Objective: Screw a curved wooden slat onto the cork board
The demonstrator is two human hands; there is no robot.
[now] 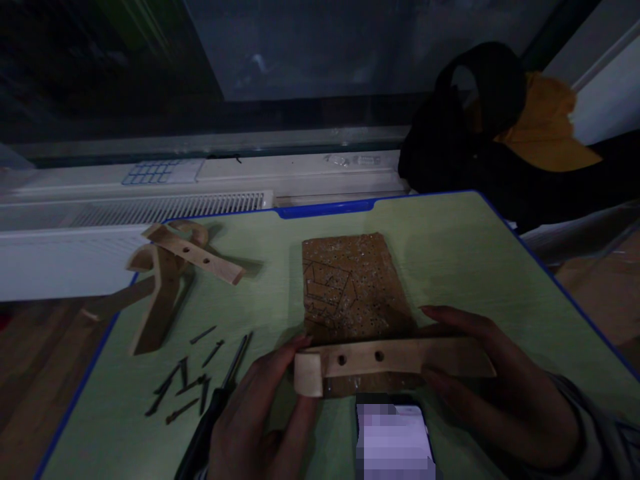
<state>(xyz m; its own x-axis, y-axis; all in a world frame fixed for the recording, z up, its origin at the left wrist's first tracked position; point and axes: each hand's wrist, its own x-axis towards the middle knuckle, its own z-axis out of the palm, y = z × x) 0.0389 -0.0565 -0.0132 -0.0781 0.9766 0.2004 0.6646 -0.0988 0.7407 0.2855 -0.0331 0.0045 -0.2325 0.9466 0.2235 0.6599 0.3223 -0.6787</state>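
A pale wooden strip (405, 357) with two round holes lies crosswise over the lower part of a brown, scratched board (345, 287). At its left end is a short wooden piece (309, 375), which touches the strip; whether the two are joined I cannot tell. My left hand (260, 413) pinches this short piece between thumb and fingers. The strip's right end is gripped by my right hand (495, 393), thumb in front and fingers behind. Beside my left hand lies a screwdriver (216, 403) with a black handle, partly hidden by that hand.
Several screws (183, 377) are scattered left of the screwdriver. More wooden parts (167, 287), some curved, are piled at the green table's (465, 253) left edge. A phone (395, 440) lies in front. Behind are a radiator (100, 247), a window sill and a dark bag (450, 140).
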